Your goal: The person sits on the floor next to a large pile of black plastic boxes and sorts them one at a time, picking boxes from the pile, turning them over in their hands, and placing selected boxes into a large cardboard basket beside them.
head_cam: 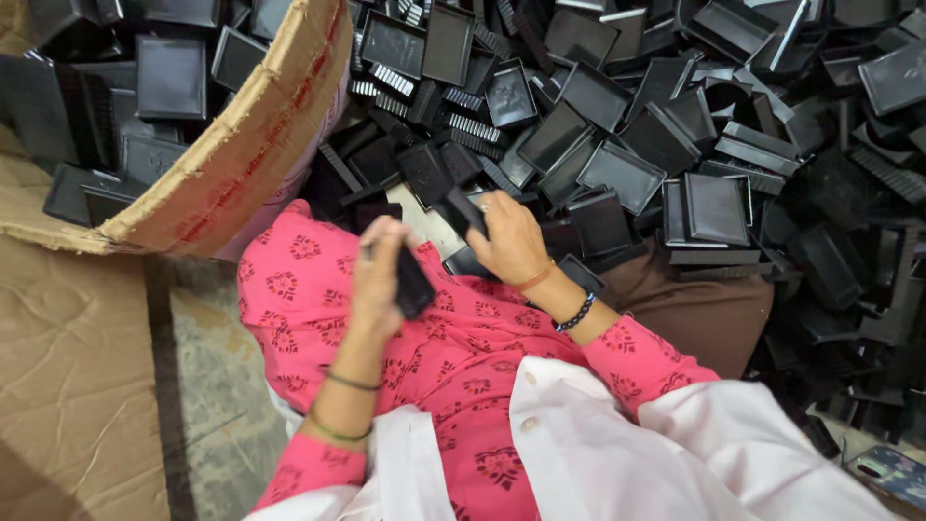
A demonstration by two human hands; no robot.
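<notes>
Left hand [378,280] is gripping a small black plastic piece [415,283], fingers curled around its upper end, piece hanging down over the pink patterned kurta [453,357] on the lap. Right hand [509,241] is closing on another black part [463,212], which is sticking out past the fingertips toward the heap; the two hands are sitting close together, not touching. Just ahead of both hands a big pile of black plastic trays [627,174] and ribbed comb-like strips [473,130] is spreading out, loose and overlapping, stretching well off to the right of the right hand. Up and left of the left hand a cardboard box [241,154] is tilting on its side, more black trays lying inside it. Flat cardboard sheet [68,386] is lying on the floor to the left of the left forearm. White coat [617,453] is hanging open over the kurta. Near the right elbow, at the frame's lower right corner, a phone [892,473] with a patterned case is lying on the floor.
</notes>
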